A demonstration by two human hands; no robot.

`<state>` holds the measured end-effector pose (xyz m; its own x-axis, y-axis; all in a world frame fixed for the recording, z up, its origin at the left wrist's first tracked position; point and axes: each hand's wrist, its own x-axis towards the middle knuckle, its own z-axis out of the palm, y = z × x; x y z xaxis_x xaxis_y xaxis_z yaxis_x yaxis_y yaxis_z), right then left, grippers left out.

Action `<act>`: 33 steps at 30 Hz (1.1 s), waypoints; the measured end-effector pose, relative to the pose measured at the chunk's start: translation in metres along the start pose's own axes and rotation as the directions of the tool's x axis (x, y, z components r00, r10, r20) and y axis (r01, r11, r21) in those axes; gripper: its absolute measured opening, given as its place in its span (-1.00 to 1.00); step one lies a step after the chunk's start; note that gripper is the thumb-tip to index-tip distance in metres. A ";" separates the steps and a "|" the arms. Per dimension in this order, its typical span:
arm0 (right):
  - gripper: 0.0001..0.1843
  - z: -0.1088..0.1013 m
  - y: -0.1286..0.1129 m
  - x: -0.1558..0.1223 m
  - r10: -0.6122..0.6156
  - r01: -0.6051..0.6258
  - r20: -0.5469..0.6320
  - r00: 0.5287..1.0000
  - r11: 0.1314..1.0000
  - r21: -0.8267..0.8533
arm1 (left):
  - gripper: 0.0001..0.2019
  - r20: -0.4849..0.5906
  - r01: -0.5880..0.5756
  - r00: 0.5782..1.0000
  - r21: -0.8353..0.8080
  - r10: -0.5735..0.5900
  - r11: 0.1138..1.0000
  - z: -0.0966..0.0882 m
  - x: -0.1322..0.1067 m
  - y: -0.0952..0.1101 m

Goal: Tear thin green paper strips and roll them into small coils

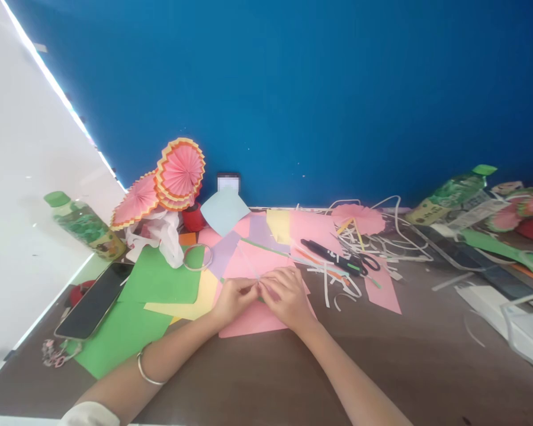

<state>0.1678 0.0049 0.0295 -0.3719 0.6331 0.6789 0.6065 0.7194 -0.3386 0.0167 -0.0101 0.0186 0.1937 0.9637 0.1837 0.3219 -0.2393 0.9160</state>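
My left hand and my right hand meet fingertip to fingertip over a pink paper sheet lying on the brown table. Both hands have their fingers curled and pinched together on a fold or small strip of the paper; a thin green strip runs across the pink sheets just behind them. A metal bangle circles my left wrist. Black-handled scissors lie just beyond my right hand among paper trimmings.
Green paper and yellow paper lie to the left beside a dark phone. Pleated pink paper fans stand at the back left, near a green-capped bottle. Another bottle, cables and boxes crowd the right.
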 end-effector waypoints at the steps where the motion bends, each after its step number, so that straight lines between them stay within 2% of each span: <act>1: -0.87 0.000 0.000 0.000 0.005 -0.005 -0.005 1.000 1.000 0.007 | -0.68 -0.006 -0.007 1.000 0.013 0.007 1.000 0.000 0.000 0.000; 13: -0.85 -0.003 -0.001 0.002 0.008 -0.009 0.032 0.999 0.999 0.038 | -0.71 -0.006 -0.052 0.999 0.083 0.052 0.995 0.000 -0.001 -0.001; 18: -0.85 -0.002 -0.004 0.002 0.015 -0.015 0.002 1.000 0.999 0.038 | -0.69 -0.003 -0.065 0.998 0.104 0.066 0.992 0.001 -0.001 -0.002; 26: -0.87 0.002 -0.003 0.000 0.162 -0.161 0.002 0.987 0.977 0.140 | -0.72 -0.032 -0.043 0.998 0.119 0.047 0.992 0.001 -0.002 -0.001; 33: -0.90 0.003 -0.001 0.001 0.321 -0.323 0.053 0.946 0.907 0.270 | -0.75 -0.052 -0.008 0.999 0.052 0.011 0.999 -0.001 0.000 0.004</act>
<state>0.1652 0.0057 0.0282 -0.1941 0.8448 0.4986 0.4806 0.5250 -0.7024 0.0172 -0.0110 0.0225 0.1491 0.9659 0.2115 0.3684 -0.2528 0.8946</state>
